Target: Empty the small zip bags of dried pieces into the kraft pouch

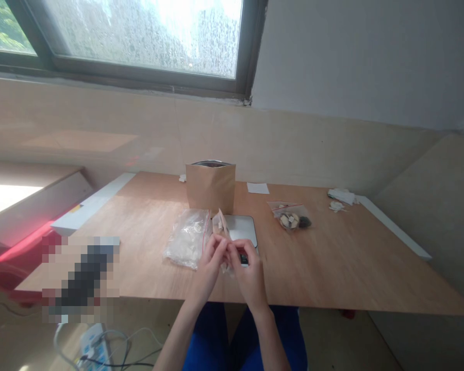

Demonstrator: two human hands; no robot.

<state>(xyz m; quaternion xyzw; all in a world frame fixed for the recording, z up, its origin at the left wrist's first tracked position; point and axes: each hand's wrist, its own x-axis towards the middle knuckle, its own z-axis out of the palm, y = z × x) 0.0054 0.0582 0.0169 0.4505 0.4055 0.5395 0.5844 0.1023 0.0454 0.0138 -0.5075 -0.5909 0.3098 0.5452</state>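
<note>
The left hand (212,257) and right hand (249,268) meet over the near half of the tabletop, thumbs and fingertips pinched together on a small plastic bag (219,224); the bag stands up out of the grip, its peaked top well above the fingers and leaning toward the pouch behind, while a scrap of clear film shows below the knuckles. How much of the hold each hand bears is hidden where the fingertips overlap. Under and just behind the hands lies a silver scale (243,228), its dark display partly covered by the right hand. Close on the left, a large clear plastic bag (187,239) lies flat, its red-lined edge beside the small one — little room on that side. Straight ahead, a brown paper pouch (211,186) stands upright with its mouth open, bounding the far side just beyond the scale. The broadest stretch of the wooden table (332,268) runs to the right, past a zip bag of pale and dark pieces (292,219) that lies well apart from the hands, to a white strip (396,226) along the far right edge. The front edge runs beneath the forearms — near the wrists.
</note>
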